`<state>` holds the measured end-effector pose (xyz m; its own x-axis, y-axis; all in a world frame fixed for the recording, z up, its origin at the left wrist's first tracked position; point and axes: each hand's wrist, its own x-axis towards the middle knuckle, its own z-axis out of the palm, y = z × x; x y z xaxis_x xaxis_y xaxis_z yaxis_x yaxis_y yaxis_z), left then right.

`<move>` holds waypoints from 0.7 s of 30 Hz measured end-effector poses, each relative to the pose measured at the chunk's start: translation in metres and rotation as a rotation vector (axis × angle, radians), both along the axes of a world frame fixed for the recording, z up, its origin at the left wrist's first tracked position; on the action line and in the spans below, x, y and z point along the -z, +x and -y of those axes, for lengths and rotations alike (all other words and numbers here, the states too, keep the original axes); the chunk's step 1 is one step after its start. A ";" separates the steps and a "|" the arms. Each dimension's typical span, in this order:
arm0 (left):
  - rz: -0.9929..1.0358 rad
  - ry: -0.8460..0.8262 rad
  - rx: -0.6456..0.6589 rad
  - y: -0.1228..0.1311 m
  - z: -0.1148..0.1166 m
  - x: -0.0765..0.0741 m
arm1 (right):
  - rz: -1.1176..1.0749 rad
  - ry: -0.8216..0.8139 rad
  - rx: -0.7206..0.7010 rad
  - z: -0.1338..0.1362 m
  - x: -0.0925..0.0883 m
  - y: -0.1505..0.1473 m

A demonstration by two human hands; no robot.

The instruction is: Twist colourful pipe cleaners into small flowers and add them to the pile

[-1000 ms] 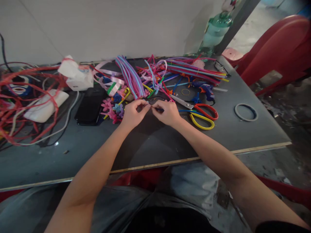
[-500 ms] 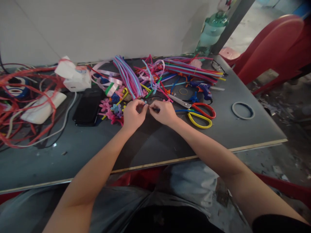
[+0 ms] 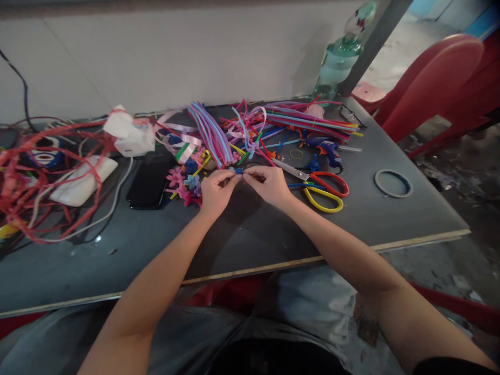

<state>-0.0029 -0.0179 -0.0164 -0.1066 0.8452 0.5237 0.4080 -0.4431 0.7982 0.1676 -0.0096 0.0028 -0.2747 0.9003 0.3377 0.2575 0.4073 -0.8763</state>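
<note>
Between the fingertips of both hands is a small piece of bent blue pipe cleaner point(image 3: 239, 171), mostly covered by the fingers. My left hand point(image 3: 217, 190) pinches it from one side, and my right hand point(image 3: 269, 182) closes on it from the other. Just left of my left hand lie pink pipe-cleaner flowers point(image 3: 176, 178) and a light blue one point(image 3: 191, 182). A bundle of purple and blue pipe cleaners point(image 3: 211, 134) points toward my hands from behind. Scissors point(image 3: 326, 200) with red and yellow handles rest to the right of my right hand.
More pipe cleaners point(image 3: 308, 119) are heaped at the back, near a blue glue gun point(image 3: 330, 148) and a green bottle point(image 3: 336, 65). A grey ring point(image 3: 392, 184) lies at right. Leftward are a black phone point(image 3: 148, 182), a white power strip point(image 3: 84, 182) and tangled red twine point(image 3: 23, 172).
The blue piece at my fingertips shows more clearly now, and my right fingers are straighter. The whole view has shifted slightly, so the table sits a little lower and further right.
</note>
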 end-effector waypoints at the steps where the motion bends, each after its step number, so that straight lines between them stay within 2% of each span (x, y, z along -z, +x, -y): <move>1: 0.006 0.015 -0.017 0.000 0.001 -0.002 | 0.067 0.053 0.002 0.001 -0.001 0.001; 4: 0.025 0.033 -0.065 0.001 0.003 -0.006 | 0.340 0.221 0.027 0.003 -0.003 0.004; 6: 0.062 -0.026 -0.079 0.001 0.002 -0.007 | 0.493 0.300 0.069 0.003 -0.004 0.007; 8: 0.133 -0.113 -0.068 0.001 -0.001 -0.006 | 0.551 0.368 0.117 0.000 -0.004 0.011; 12: 0.263 -0.196 0.010 0.000 -0.007 -0.002 | 0.499 0.520 0.194 -0.006 -0.003 0.020; 15: 0.290 -0.238 0.102 0.001 -0.008 -0.003 | 0.453 0.566 0.253 -0.008 -0.002 0.023; 19: 0.314 -0.311 0.260 0.002 -0.006 -0.006 | 0.345 0.507 0.311 -0.005 -0.001 0.017; 21: 0.328 -0.328 0.284 0.002 -0.004 -0.008 | 0.236 0.419 0.320 -0.001 -0.001 0.011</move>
